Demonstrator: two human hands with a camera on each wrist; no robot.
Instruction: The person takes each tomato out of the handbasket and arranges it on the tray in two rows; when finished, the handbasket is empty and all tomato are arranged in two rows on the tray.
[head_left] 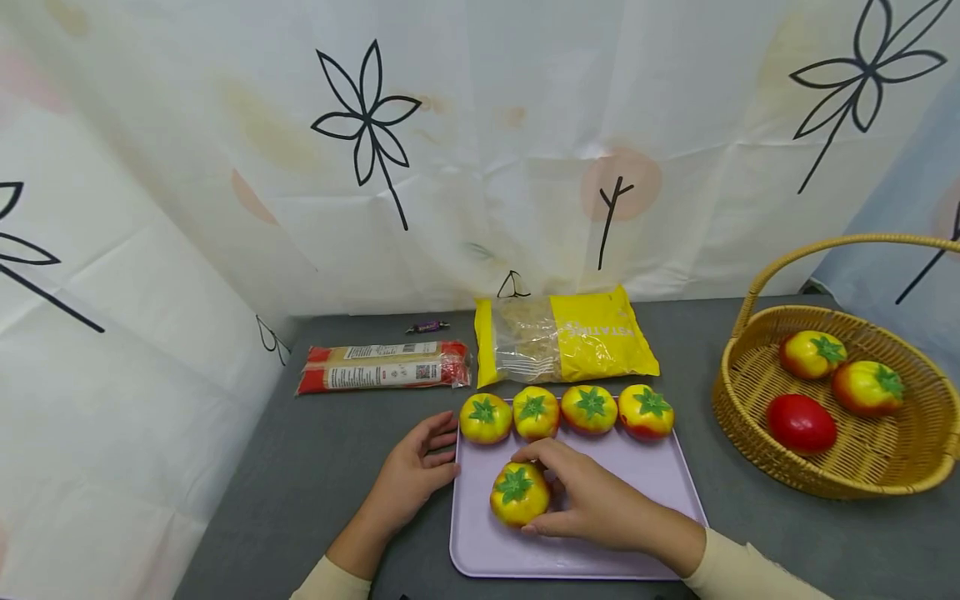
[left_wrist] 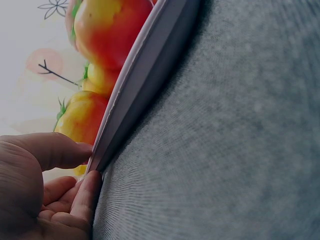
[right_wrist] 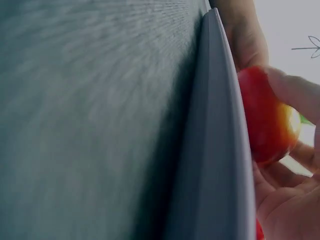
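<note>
My right hand (head_left: 592, 496) grips a yellow-and-red tomato (head_left: 519, 493) with a green star-shaped top, over the front left part of the lilac tray (head_left: 637, 560). Thumb and fingers curl round its right side. In the right wrist view the tomato (right_wrist: 267, 117) shows its red underside, and the tray's wall hides whether it touches the tray floor. Several similar tomatoes (head_left: 590, 408) stand in a row along the tray's back edge, green tops up. At the tray's left edge, my left hand (head_left: 416, 462) touches the rim with relaxed thumb and fingers.
A wicker basket (head_left: 832, 487) with a tall handle stands at the right, holding two yellow-red tomatoes and one plain red fruit (head_left: 801, 423). Behind the tray lie a yellow bag (head_left: 600, 337), a red-ended noodle packet (head_left: 386, 367) and a small purple wrapped item (head_left: 427, 327).
</note>
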